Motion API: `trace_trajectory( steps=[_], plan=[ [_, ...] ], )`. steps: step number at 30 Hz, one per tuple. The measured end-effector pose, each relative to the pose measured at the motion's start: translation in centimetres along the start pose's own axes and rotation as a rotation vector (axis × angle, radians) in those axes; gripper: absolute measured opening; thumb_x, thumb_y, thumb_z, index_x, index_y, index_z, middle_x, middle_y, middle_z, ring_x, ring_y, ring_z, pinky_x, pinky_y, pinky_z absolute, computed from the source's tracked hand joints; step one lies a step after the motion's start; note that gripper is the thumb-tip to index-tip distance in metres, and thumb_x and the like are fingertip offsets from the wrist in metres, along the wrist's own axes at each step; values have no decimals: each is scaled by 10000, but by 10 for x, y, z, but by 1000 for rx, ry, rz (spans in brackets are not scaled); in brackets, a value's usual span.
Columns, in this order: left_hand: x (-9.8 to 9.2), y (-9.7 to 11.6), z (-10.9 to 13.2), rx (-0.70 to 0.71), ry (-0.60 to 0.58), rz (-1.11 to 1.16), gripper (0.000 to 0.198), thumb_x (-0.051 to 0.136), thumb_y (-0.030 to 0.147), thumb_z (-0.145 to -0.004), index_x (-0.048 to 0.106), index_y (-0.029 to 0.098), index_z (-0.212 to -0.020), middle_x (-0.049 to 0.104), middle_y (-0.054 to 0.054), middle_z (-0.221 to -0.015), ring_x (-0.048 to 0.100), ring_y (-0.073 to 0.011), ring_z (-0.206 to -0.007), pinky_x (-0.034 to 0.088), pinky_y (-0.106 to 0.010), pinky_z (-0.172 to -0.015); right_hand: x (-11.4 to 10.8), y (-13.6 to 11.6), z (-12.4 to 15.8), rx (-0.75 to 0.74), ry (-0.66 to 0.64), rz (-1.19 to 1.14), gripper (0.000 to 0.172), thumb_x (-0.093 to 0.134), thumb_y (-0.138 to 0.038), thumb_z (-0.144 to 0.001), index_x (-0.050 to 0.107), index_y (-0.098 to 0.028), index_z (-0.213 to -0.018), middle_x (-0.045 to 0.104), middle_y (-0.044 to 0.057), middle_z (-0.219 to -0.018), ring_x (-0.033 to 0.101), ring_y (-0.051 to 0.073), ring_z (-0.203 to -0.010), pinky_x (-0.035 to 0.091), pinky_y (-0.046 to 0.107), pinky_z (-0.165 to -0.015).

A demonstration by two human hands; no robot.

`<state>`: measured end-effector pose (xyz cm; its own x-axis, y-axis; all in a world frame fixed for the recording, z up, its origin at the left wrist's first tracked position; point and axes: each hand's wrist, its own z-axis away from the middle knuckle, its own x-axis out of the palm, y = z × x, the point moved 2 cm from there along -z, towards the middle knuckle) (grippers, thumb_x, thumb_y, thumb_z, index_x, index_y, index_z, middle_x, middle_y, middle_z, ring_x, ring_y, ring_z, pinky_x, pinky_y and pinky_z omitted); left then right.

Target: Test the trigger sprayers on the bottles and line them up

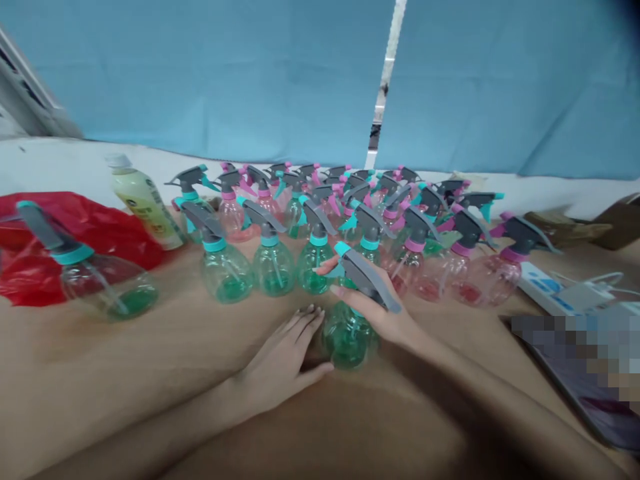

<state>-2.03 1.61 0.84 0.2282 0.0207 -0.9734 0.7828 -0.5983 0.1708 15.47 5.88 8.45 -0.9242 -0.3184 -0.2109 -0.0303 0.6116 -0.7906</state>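
A clear green spray bottle point(351, 340) with a grey and teal trigger head stands upright on the wooden table in front of me. My right hand point(383, 303) is wrapped round its neck, just below the head, with the index finger near the trigger. At the bottle's left side lies my left hand point(283, 357), its fingers stretched out and the thumb apart. The thumb tip is close to the bottle's base; whether it touches I cannot tell. Just behind are a row of green spray bottles point(274, 270) and pink spray bottles point(487, 280), with several more further back.
A lone green spray bottle point(113, 287) stands at the left by a red plastic bag point(90, 217) and a pale drink bottle point(145, 203). To the right are a white power strip point(545, 287) and a dark tablet-like device point(560, 373). Blue cloth point(240, 73) hangs behind.
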Motion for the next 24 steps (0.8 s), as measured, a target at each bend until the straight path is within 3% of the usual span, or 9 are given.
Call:
trace_trajectory(
  steps=[6,10,17,24],
  plan=[
    [-1,1,-3,15,28,-13,660,448,530,-917,342,73,-1381,396,-181,-1429,363,-286,-1317,306,-439,-1069,-1,2,2,59,-29,67,234,555,-210,-823,573,-253,-1053,639,2,-912,580,142,-673,475,365,-814],
    [-2,3,-4,28,24,-22,657,461,518,-915,357,50,-1364,414,-192,-1413,373,-283,-1311,317,-435,-1063,-1,5,4,87,-20,74,215,564,-272,-831,568,-261,-1046,620,-13,-802,551,133,-603,489,335,-728],
    [-1,3,-3,58,-9,-40,660,452,511,-925,363,28,-1366,393,-186,-1430,320,-278,-1341,283,-436,-1084,3,1,4,117,38,93,185,571,-392,-853,597,-256,-977,504,-47,-573,548,148,-561,484,349,-697],
    [2,3,-2,62,5,-63,681,434,536,-925,387,10,-1354,393,-195,-1427,325,-290,-1337,279,-442,-1085,3,-3,5,107,105,175,198,550,-414,-865,613,-229,-835,578,-12,-679,607,168,-743,466,313,-692]
  ],
)
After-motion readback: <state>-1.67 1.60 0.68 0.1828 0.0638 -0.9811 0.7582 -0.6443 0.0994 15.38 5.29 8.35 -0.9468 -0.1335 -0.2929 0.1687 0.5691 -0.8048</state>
